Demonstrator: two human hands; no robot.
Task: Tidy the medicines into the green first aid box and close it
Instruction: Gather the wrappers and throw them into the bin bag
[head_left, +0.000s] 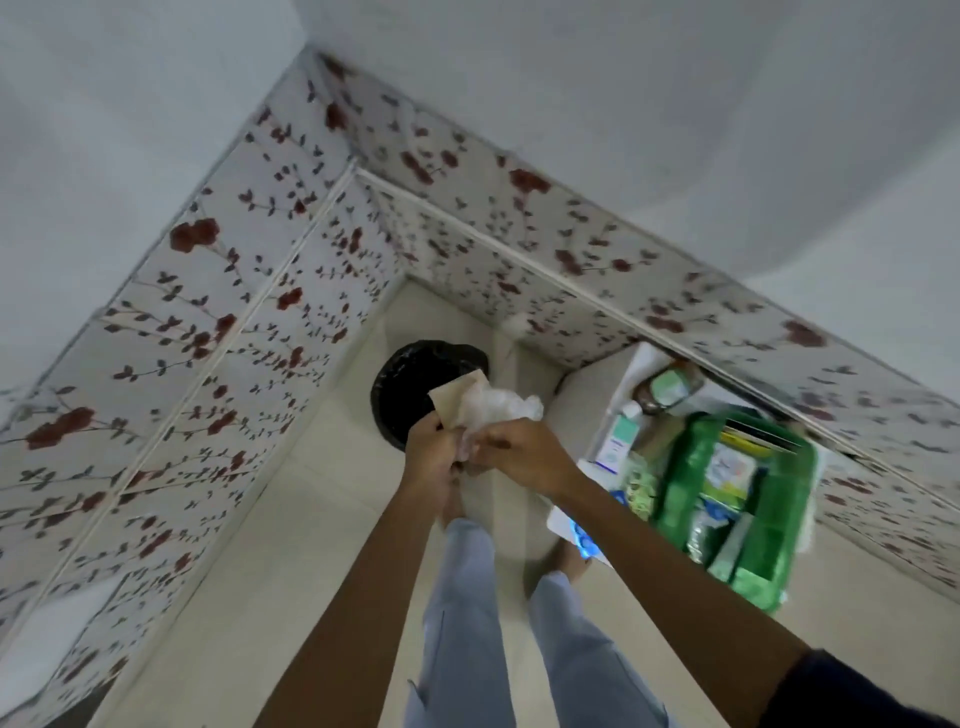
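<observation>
Left hand (434, 449): at centre frame, its grip clenched on a tan piece of card (457, 397) that sticks up toward 12 o'clock.
Right hand (519, 452): touching the left at its 3 o'clock side, its grip pinched on crumpled clear plastic wrap (498, 405); the wrap bunches just beside the card.
Both hands: held together above the floor (291, 519), in front of the person's legs in light trousers (467, 597).
Waste bin (415, 389): black-lined and round, at 12 o'clock from the hands, partly hidden behind the card and wrap.
Green first aid box (748, 499): at 3 o'clock from the hands, on the counter (576, 395) against the wall; its lid is open and packets show inside, too blurred to name.
Loose medicines: a white-and-teal carton (618, 441) and a brown bottle with a green label (670, 387) stand on the counter at 11 o'clock from the box, outside it.
Blue-printed packet (576, 538): at the counter's near edge, at 9 o'clock from the box.
Walls (218, 332): pale, with red flower print.
</observation>
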